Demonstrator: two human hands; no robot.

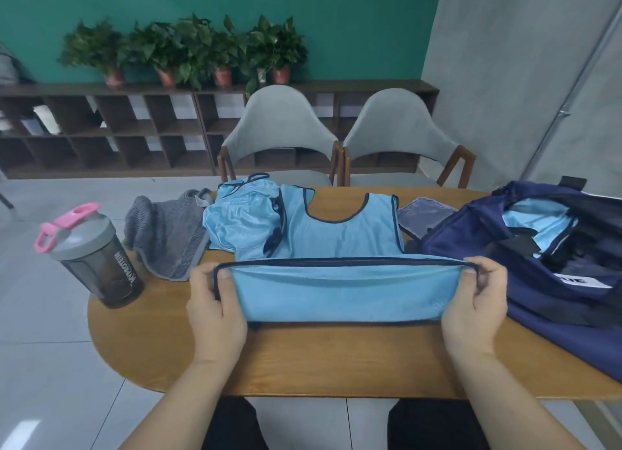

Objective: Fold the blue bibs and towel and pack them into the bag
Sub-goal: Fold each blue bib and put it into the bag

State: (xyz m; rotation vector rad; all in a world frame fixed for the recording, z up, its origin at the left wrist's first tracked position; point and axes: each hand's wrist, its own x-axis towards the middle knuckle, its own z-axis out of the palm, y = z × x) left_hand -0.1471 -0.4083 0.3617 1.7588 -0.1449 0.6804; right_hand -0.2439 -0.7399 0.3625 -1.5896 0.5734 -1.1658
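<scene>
A light blue bib [343, 234] with dark trim lies flat on the wooden table [303, 358], neck hole away from me. Its near hem is lifted and stretched between my hands. My left hand [215, 305] pinches the hem's left corner and my right hand [474, 298] pinches the right corner. A second, crumpled blue bib [239, 221] lies behind to the left. A grey towel [168, 237] is bunched further left. The navy bag [538, 254] stands open at the right with light blue fabric [535, 217] inside.
A shaker bottle [91, 258] with a pink lid stands at the table's left edge. A small grey-blue cloth [424, 214] lies between the bib and the bag. Two grey chairs [279, 136] stand behind the table.
</scene>
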